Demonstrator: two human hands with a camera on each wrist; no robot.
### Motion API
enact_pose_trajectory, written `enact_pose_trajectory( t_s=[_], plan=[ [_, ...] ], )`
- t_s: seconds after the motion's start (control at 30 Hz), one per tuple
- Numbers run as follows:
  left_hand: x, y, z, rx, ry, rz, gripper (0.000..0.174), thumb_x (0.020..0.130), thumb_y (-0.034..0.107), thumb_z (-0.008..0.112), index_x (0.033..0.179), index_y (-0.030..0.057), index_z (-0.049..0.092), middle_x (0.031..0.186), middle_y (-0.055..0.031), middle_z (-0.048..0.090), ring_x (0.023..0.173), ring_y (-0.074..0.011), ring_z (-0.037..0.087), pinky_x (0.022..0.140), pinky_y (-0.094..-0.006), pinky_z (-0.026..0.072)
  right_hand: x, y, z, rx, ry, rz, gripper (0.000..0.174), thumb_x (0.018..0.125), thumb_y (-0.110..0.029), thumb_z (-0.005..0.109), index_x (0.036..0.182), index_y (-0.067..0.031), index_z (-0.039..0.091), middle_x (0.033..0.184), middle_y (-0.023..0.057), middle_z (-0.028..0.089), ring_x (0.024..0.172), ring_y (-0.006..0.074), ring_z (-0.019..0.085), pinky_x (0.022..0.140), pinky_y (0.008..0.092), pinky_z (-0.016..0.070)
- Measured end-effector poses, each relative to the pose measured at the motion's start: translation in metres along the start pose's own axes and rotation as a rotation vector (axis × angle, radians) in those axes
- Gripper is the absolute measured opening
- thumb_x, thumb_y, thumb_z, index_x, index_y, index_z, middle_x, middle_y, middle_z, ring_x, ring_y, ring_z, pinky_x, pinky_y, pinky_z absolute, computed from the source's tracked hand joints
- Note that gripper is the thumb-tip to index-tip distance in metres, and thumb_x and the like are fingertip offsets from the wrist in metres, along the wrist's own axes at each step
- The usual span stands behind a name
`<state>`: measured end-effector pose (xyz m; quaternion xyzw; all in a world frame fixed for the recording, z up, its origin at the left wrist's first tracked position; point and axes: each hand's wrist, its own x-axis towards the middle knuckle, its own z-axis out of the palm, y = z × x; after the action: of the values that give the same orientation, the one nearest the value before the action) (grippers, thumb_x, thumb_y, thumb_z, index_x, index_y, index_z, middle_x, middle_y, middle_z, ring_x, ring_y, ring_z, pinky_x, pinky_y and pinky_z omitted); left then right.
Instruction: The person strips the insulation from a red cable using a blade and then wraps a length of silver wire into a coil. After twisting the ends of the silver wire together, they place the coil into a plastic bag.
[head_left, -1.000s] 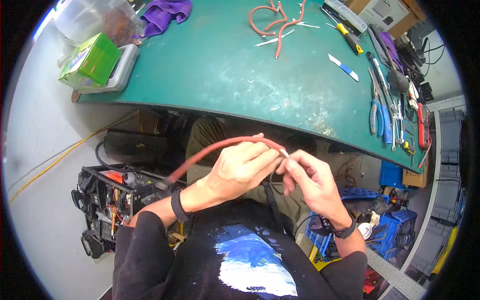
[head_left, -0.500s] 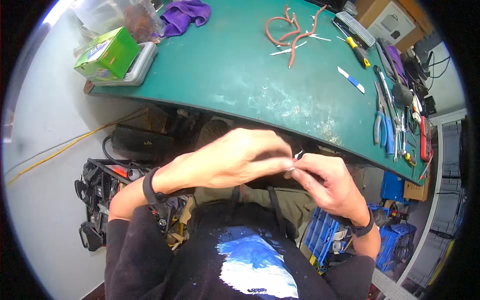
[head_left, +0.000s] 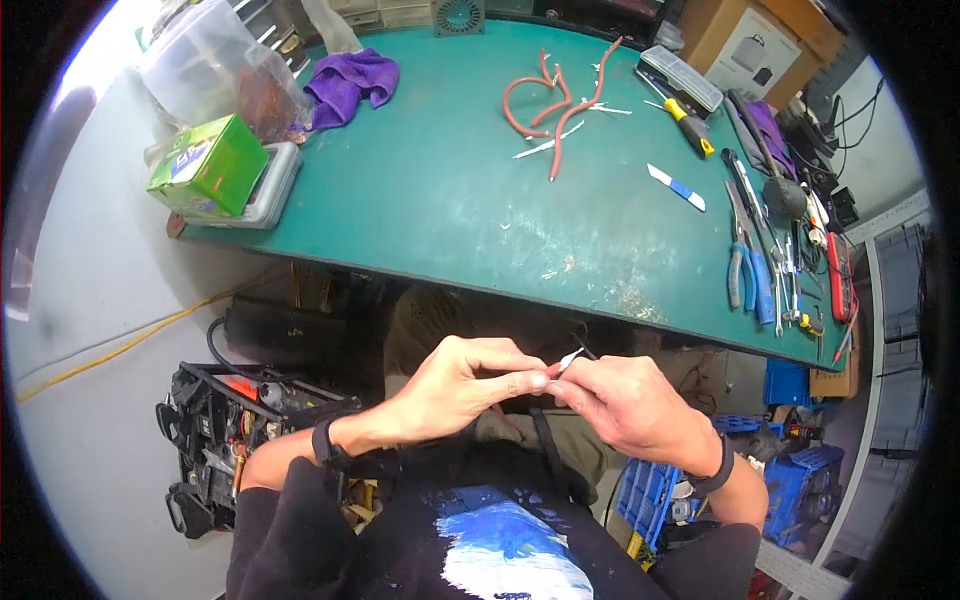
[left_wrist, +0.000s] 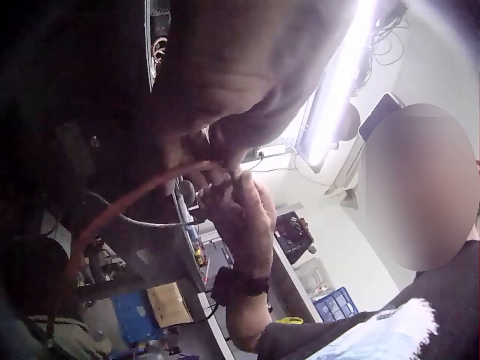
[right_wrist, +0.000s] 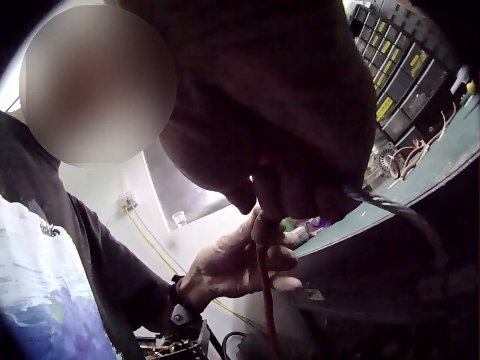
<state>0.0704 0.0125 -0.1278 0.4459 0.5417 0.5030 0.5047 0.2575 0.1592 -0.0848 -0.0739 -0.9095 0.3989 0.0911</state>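
Observation:
A length of red-brown cable (head_left: pixel 556 369) runs between my hands above my lap, just in front of the bench edge. Thumb and fingers of my left hand (head_left: pixel 470 385) pinch it near its end, and its rest hangs down in a curve, as the cable (left_wrist: pixel 112 208) shows in the left wrist view. A white bit (head_left: pixel 571 356) sticks up at that end. My right hand (head_left: pixel 635 400) is close against the left fingertips, its fingers curled. Out of its fingers comes a grey twisted strand (right_wrist: pixel 405 214), seen in the right wrist view.
On the green bench (head_left: pixel 400 190) lie several red cable pieces (head_left: pixel 557 150) with white strips, a blue-and-white knife (head_left: pixel 677 187), a screwdriver (head_left: pixel 690 128) and pliers (head_left: pixel 742 265). A green box (head_left: pixel 208 168) and purple cloth (head_left: pixel 350 88) stand left. Blue crates (head_left: pixel 805 490) are low at right.
My left hand swung up over the cable, then drew back lower to a thumb-and-finger pinch. The cable's long part, arched over the left hand before, now hangs below. The head view has shifted.

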Motion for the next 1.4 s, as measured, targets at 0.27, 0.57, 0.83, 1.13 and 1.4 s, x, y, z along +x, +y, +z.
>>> enact_pose_trajectory(
  t_s=[0.27,0.57,0.83,1.13,1.4],
  plan=[
    [-0.014,-0.008,0.022,-0.184,0.36,0.022,0.017,0.1,0.006,0.068,0.11,-0.0054,0.076,0.097,-0.0124,0.073,0.095,-0.0205,0.071,0.088,-0.032,0.0568,-0.002,-0.008,0.013,-0.048,0.073,-0.066,0.026,0.096,-0.014,0.071,0.079,-0.0045,0.052,0.062,0.0149,0.055,0.058,0.035,0.06,0.052,0.0454,0.0458],
    [-0.009,0.0,-0.04,-0.818,0.671,0.176,0.028,0.107,0.023,0.061,0.111,-0.0047,0.064,0.093,-0.012,0.071,0.086,-0.0216,0.073,0.093,-0.0405,0.0621,-0.04,0.0,0.022,-0.043,0.086,-0.1,0.015,0.087,-0.007,0.077,0.081,-0.0045,0.063,0.063,0.0099,0.054,0.056,0.0301,0.057,0.054,0.04,0.0448],
    [-0.009,-0.001,-0.06,-0.9,0.703,0.254,0.026,0.105,0.018,0.062,0.115,-0.006,0.063,0.098,-0.0112,0.07,0.093,-0.0207,0.072,0.098,-0.0432,0.0616,-0.061,0.016,0.009,-0.069,0.017,-0.028,0.009,0.087,-0.003,0.074,0.084,-0.0021,0.066,0.068,0.0114,0.061,0.06,0.0308,0.061,0.056,0.0393,0.0481],
    [0.001,-0.007,-0.02,-0.516,0.268,0.031,0.048,0.108,0.038,0.054,0.133,-0.0035,0.057,0.12,-0.0179,0.071,0.116,-0.0297,0.068,0.109,-0.0472,0.051,-0.045,0.014,0.006,0.152,0.158,0.135,0.004,0.094,-0.002,0.067,0.093,0.0018,0.067,0.074,0.0131,0.065,0.065,0.0281,0.066,0.06,0.0356,0.0515],
    [-0.006,-0.036,0.0,-0.479,-0.144,-0.18,0.082,0.105,0.054,0.053,0.162,0.0028,0.024,0.13,-0.0228,0.067,0.119,-0.0317,0.068,0.103,-0.0442,0.0521,-0.037,0.01,0.006,0.175,0.239,0.135,0.008,0.098,-0.002,0.064,0.093,0.0033,0.067,0.076,0.0136,0.066,0.065,0.0259,0.066,0.061,0.0334,0.0515]
  ],
)
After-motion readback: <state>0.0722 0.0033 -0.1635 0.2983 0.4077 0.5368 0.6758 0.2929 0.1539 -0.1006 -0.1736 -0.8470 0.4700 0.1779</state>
